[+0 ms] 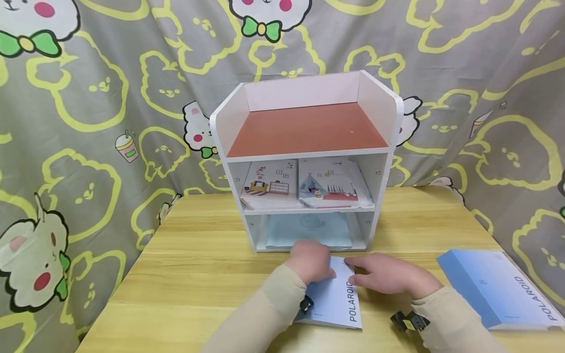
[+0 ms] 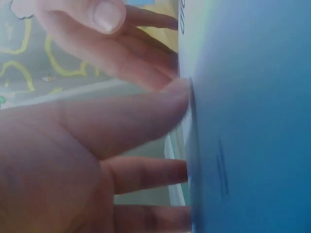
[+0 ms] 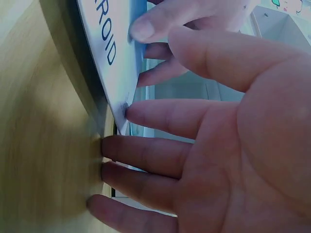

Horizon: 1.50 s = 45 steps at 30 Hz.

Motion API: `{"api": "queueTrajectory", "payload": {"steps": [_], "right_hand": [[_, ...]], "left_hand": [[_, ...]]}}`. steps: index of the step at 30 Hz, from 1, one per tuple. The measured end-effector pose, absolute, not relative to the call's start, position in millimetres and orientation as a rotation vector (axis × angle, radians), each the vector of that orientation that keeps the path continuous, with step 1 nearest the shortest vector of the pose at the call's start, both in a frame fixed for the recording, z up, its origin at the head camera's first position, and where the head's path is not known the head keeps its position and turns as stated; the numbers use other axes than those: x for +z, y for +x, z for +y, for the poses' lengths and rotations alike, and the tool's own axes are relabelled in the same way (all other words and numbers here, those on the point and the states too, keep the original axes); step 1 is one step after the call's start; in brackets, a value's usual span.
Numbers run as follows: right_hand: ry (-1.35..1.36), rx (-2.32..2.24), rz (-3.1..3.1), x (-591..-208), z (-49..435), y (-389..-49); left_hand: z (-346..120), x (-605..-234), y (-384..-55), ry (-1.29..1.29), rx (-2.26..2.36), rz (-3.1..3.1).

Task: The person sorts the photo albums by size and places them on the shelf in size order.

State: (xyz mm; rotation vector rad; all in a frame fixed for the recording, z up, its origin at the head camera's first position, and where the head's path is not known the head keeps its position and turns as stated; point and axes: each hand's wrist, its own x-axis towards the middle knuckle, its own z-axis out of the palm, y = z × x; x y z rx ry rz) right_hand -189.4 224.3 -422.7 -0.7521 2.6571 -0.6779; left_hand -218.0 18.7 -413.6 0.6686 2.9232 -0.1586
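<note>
A thin blue-and-white booklet (image 1: 340,299) printed POLAROID is on the table before the small shelf. My left hand (image 1: 311,262) pinches its far edge; in the left wrist view the thumb (image 2: 146,111) lies at the cover's edge and the fingers pass behind it. My right hand (image 1: 388,274) is at the booklet's far right corner, fingers extended. In the right wrist view its index fingertip touches that corner, while the other fingers (image 3: 141,179) reach past it, low over the wood. The left palm is hidden in the head view.
The white shelf (image 1: 382,196) stands just beyond my hands. Picture booklets (image 1: 328,184) lie on its middle level, a light-blue sheet or booklet (image 1: 309,230) on its bottom level. At the right is a thick blue POLAROID stack (image 1: 499,289). A patterned curtain (image 1: 167,39) surrounds the table (image 1: 176,274).
</note>
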Motion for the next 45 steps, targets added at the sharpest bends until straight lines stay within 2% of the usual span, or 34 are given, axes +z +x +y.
{"api": "queueTrajectory", "payload": {"steps": [11, 17, 25, 33, 45], "right_hand": [[-0.529, -1.051, 2.625, -433.4, 226.4, -200.1], [-0.406, -1.111, 2.471, -444.8, 225.7, -197.7], [-0.435, -1.32, 2.341, -457.3, 216.3, -198.9], [-0.481, -1.556, 2.019, -459.6, 226.7, -205.2], [-0.461, -1.571, 1.941, -457.2, 226.1, -207.4]], "left_hand": [[-54.9, -424.2, -227.2, 0.644, 0.679, 2.792], [-83.4, -436.2, -223.3, 0.565, 0.786, 2.626], [-90.7, -435.9, -221.1, 0.514, 0.915, 2.495], [-101.8, -441.3, -231.2, 0.502, 1.072, 2.358], [-95.7, -466.8, -233.4, 0.504, 1.523, 1.579]]}}
